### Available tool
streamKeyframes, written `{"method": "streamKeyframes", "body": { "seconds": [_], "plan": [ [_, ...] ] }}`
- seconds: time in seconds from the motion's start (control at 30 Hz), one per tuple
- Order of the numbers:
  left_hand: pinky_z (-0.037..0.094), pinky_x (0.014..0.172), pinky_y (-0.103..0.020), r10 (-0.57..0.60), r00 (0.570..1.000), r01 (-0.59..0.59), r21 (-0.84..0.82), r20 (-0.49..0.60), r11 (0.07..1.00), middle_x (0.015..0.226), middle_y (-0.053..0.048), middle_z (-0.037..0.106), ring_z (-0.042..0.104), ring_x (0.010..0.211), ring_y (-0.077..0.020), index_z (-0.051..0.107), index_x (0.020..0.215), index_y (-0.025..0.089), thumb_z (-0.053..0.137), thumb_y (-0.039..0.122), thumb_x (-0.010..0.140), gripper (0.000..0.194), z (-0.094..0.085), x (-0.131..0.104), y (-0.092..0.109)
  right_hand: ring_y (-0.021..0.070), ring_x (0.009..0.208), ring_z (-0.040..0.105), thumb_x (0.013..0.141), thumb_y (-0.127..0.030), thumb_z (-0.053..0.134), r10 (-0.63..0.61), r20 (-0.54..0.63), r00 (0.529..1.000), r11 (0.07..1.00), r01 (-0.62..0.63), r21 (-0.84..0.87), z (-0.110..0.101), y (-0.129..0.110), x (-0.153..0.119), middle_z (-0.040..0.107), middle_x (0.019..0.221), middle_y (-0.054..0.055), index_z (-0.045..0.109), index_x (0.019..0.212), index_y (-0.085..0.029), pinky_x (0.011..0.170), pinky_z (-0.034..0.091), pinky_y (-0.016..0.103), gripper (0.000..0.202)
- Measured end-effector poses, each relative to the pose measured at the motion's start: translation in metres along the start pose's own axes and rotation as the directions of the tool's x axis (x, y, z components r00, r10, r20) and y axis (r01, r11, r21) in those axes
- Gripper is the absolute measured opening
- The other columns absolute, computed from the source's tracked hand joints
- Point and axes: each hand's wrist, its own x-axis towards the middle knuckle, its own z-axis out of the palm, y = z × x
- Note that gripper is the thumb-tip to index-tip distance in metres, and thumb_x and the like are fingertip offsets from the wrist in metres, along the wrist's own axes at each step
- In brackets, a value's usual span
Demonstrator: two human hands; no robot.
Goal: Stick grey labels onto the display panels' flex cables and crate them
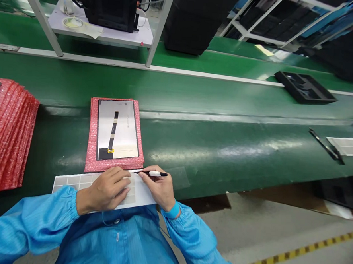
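My left hand [109, 188] lies palm down on a white sheet of grey square labels [72, 180], its fingers loosely bent and apart. In my right hand [161, 189] is a white-and-black pen [157, 173], gripped between thumb and fingers. Its black end points right; the other end lies near the sheet's top edge, partly hidden by my fingers. Beyond the sheet rests a display panel [128, 135] with a dark flex cable [113, 130] across its pale back. Under the panel are red bubble-wrap bags [92, 142].
A tall stack of red bubble-wrap bags [11, 138] stands at left. A black tray [306, 88], a dark pen-like tool [325, 145] and white paper [349, 146] lie at right on the green bench [226, 99]. A shelf [110, 34] rises at the back.
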Motion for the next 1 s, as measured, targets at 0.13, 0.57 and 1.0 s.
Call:
{"method": "streamKeyframes", "body": {
  "seconds": [0.13, 0.57, 1.0],
  "plan": [
    [0.057, 0.095, -0.043, -0.091, 0.995, 0.092, -0.034, 0.036, 0.995, 0.128, -0.017, 0.066, 0.060, 0.112, -0.0268, 0.052, 0.135, 0.011, 0.060, 0.015, 0.096, 0.040, 0.0026, -0.0005, -0.0034, 0.0182, 0.073, 0.072, 0.084, -0.032, 0.080, -0.062, 0.005, 0.998, 0.998, 0.062, -0.020, -0.0017, -0.0009, -0.0010, 0.077, 0.080, 0.004, 0.078, 0.084, -0.022, 0.067, 0.056, 0.029, 0.010],
    [0.058, 0.087, -0.041, -0.095, 0.992, 0.101, -0.071, 0.077, 0.992, 0.121, -0.014, 0.068, 0.061, 0.102, -0.0253, 0.035, 0.157, 0.017, 0.058, 0.013, 0.095, 0.066, 0.0024, 0.0006, -0.0051, 0.0190, 0.070, 0.073, 0.085, -0.029, 0.077, -0.134, -0.002, 0.991, 0.988, 0.133, -0.078, -0.0052, -0.0005, -0.0062, 0.077, 0.079, 0.005, 0.076, 0.085, -0.022, 0.065, 0.057, 0.030, 0.008],
    [0.059, 0.092, -0.044, -0.095, 0.993, 0.100, -0.067, 0.076, 0.993, 0.128, -0.015, 0.067, 0.059, 0.108, -0.0268, 0.037, 0.154, 0.013, 0.061, 0.014, 0.096, 0.063, 0.0016, 0.0003, -0.0059, 0.0193, 0.070, 0.074, 0.084, -0.031, 0.080, -0.130, 0.032, 0.991, 0.990, 0.131, -0.041, -0.0042, 0.0019, -0.0056, 0.078, 0.079, 0.005, 0.078, 0.084, -0.022, 0.066, 0.057, 0.030, 0.009]
  ]
}}
